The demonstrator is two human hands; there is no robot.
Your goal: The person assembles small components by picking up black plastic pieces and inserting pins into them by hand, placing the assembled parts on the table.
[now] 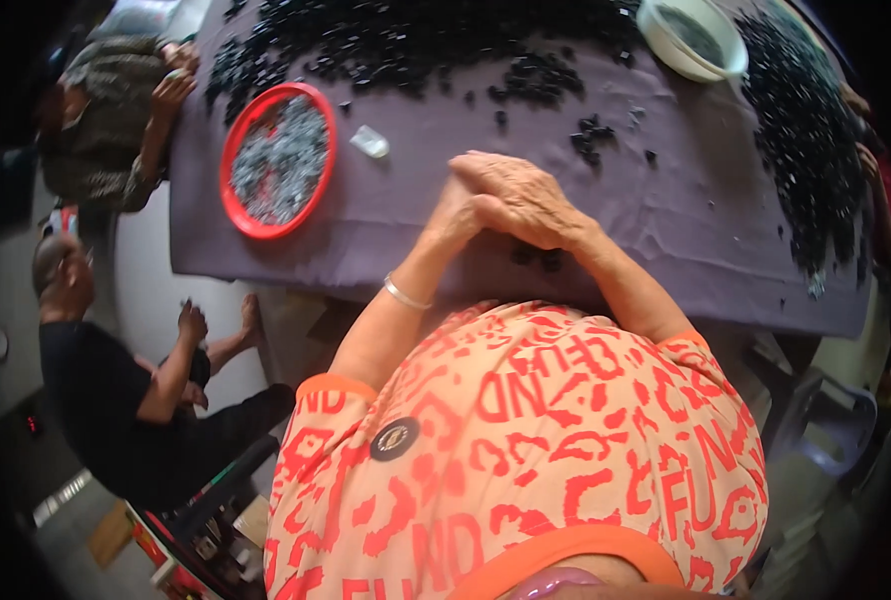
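Over the near middle of the purple tablecloth, my left hand (455, 212) and my right hand (531, 198) are clasped together. The right hand lies over the left, its fingers closed round it. Both look closed; anything between them is hidden by the palms and fingers. A few small black pieces (537, 258) lie on the cloth just below my right hand. To the left of my hands is a small pale, partly clear piece (370, 141), apart from them. A red round tray (229, 180) full of small grey, shiny pieces stands further left.
Large heaps of small black pieces (396, 45) cover the table's far side, with another heap (801, 130) on the right. A pale green basin (728, 72) stands far right. People sit at the left, one in black (106, 400). A grey plastic chair (836, 425) is at right.
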